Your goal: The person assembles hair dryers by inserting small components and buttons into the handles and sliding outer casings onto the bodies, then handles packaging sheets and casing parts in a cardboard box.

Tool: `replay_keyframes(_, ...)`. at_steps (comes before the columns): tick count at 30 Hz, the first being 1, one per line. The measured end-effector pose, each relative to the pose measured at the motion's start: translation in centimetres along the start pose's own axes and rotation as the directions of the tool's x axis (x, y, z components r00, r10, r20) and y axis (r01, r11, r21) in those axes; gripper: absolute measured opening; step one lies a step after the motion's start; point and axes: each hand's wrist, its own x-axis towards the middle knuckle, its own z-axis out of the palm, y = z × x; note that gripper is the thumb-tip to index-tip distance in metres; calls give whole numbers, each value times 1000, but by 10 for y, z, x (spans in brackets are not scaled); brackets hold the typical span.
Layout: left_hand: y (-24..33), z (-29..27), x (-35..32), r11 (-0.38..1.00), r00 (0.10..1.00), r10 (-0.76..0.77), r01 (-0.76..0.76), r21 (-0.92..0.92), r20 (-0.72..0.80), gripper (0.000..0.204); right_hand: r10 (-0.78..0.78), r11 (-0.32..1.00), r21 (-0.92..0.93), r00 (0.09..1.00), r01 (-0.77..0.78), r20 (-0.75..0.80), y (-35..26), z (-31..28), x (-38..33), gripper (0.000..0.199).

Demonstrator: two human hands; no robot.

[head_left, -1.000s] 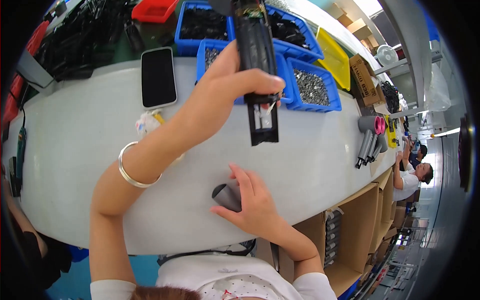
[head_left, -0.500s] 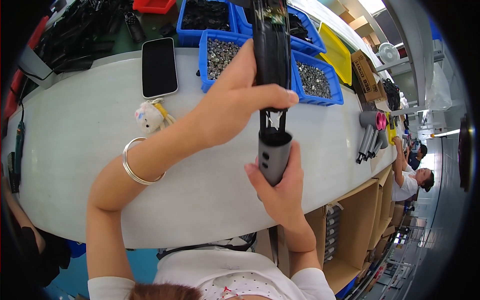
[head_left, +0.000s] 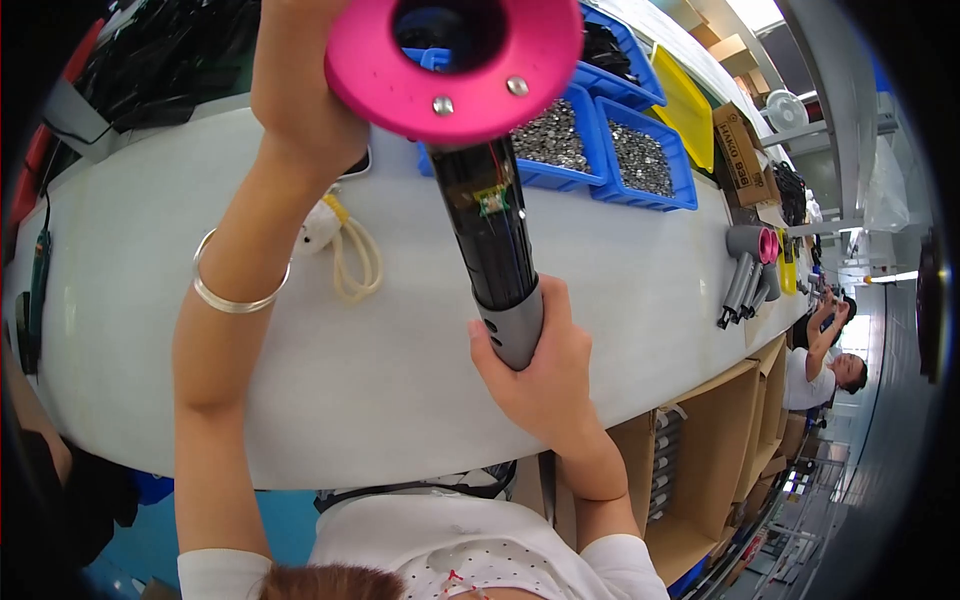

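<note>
A part-assembled hair dryer is held up over the white table (head_left: 400,400). Its pink ring (head_left: 478,112), with two silver screw heads, is close to the camera at the top. My left hand (head_left: 310,100) is closed at the ring's left side, its fingertips out of sight. Below the ring runs a black handle core (head_left: 485,240) with a small green circuit board and wires showing. My right hand (head_left: 550,380) grips a grey handle sleeve (head_left: 515,335) with two dark holes. The core's lower end sits inside the sleeve.
Behind the dryer stand blue bins (head_left: 640,203) of small metal parts and a yellow tray (head_left: 690,110). A plush charm (head_left: 320,225) lies left, by a mostly hidden phone (head_left: 358,163). Grey tubes (head_left: 738,285) lie right. A carton (head_left: 700,440) adjoins the table's edge; a co-worker (head_left: 815,380) is beyond.
My left hand has moved from the black core up and left to the pink ring, which has come into view. The sleeve, apart from the core's body before, now surrounds its lower end.
</note>
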Motion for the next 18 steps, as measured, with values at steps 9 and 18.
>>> replay_keyframes(9,13,24,-2,903,983,127,-170,394,133,53,177,970,171,984,-175,1,-22,11,-11,32)
replay_keyframes(18,37,37,-3,917,993,-102,118,380,-63,60,-225,25,706,684,-707,693,-7,-2,1,36)
